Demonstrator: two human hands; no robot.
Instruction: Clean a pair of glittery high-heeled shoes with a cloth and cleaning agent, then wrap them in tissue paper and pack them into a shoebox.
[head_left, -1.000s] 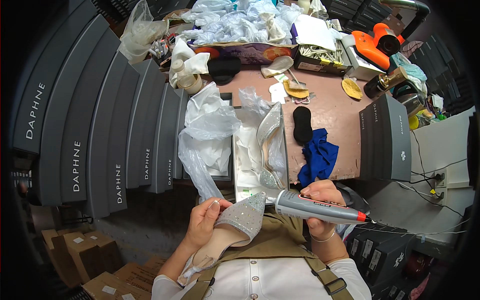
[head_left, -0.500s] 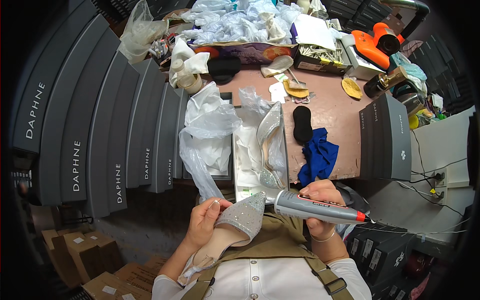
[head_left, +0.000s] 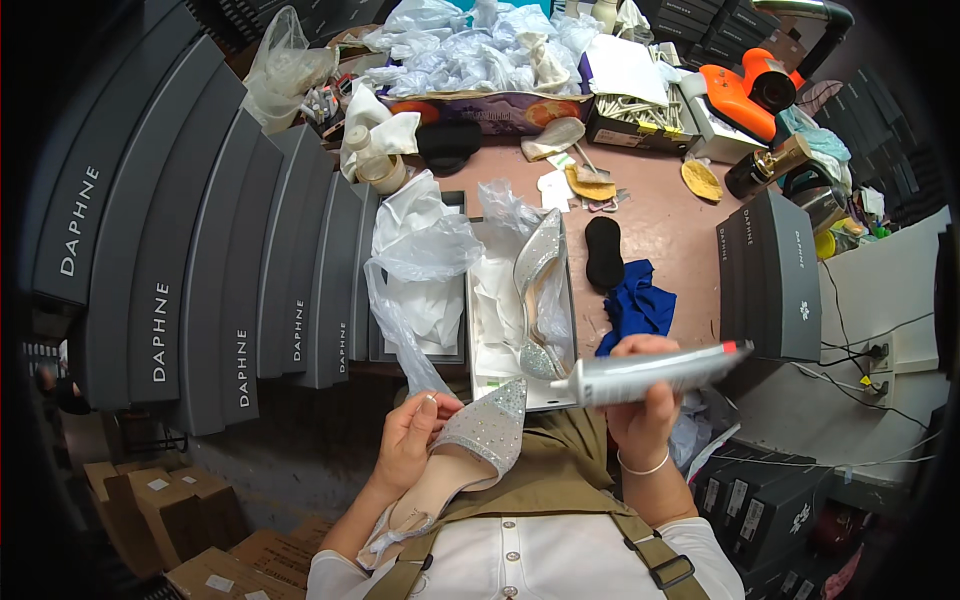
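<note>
**Below the open shoe box: glitter pump and glue tube held close**

Just below the open shoe box, the left hand is wrapped around a silver glitter pump, fingers curled over the upper near the toe and thumb along its edge — a firm clasp, not a pinch. The right hand is closed around a grey glue tube, its white nozzle end just right of the pump's toe, apart from it by a small gap.

The pump's long axis runs diagonally: pointed toe up and to the right, toward the box's near edge, with the heel end and strap trailing down-left over the olive apron. The tube lies almost level, nozzle toward the pump, red-capped tail out to the right, away from the box.

To do this well, I judge the pump wants holding steady with the toe braced, the nozzle brought in low and squeezed gently from the middle of the tube, so only a thin bead lands (glitter fabric would likely show any smear).

Inside the box lies the matching pump on white tissue; to the box's right sit a blue cloth and a black insole.
</note>
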